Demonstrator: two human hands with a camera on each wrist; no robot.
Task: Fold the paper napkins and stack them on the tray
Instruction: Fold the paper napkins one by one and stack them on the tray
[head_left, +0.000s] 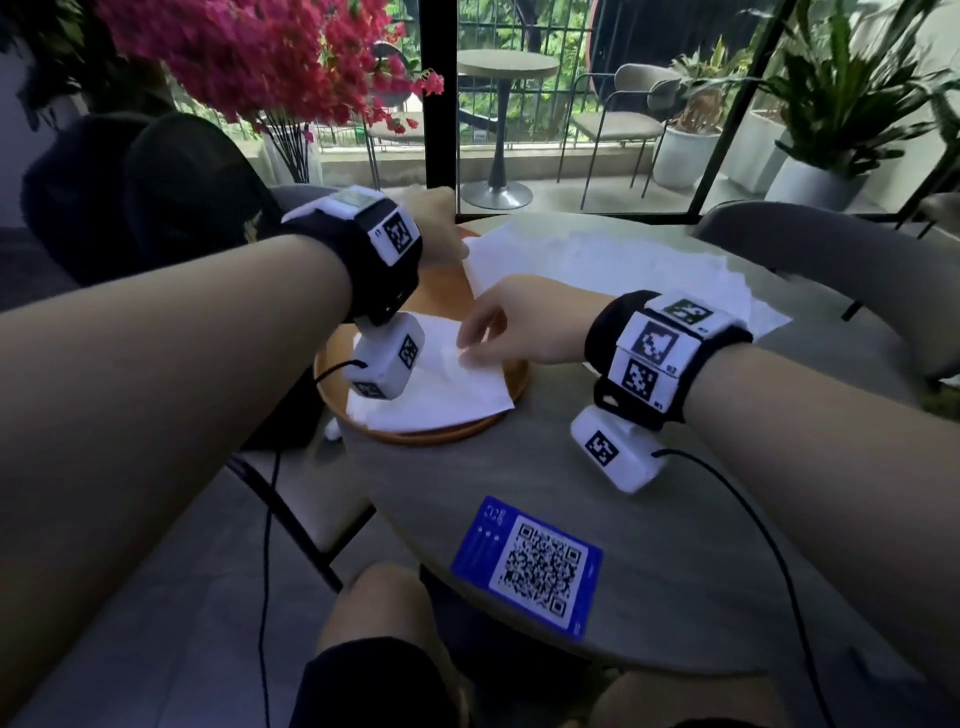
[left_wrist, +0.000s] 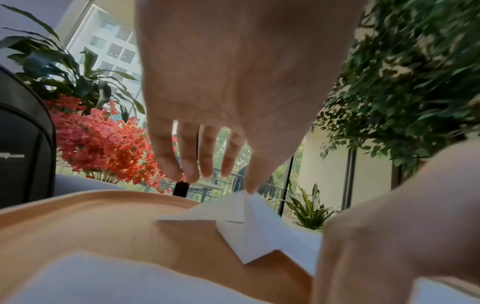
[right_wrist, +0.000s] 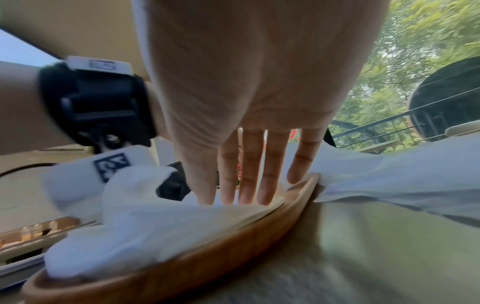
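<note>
**Folded napkin on the tray, more sheets waiting**

A folded napkin (head_left: 441, 379) lies in the round wooden tray (head_left: 441, 434). The right hand (head_left: 524, 327) presses it with straight fingers. The left hand (head_left: 441, 228) pinches a corner of the unfolded napkins (head_left: 623, 265), which are spread on the surface (head_left: 675, 519).

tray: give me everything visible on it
The tray is a round, shallow, orange-brown dish that looks wooden, with a low raised rim. It lies flat near the table's left edge. Folded white napkins lie on it, one corner jutting past its right rim. The right hand rests straight fingers on them. Unfolded napkins overlap its far rim, where the left hand reaches.
</note>
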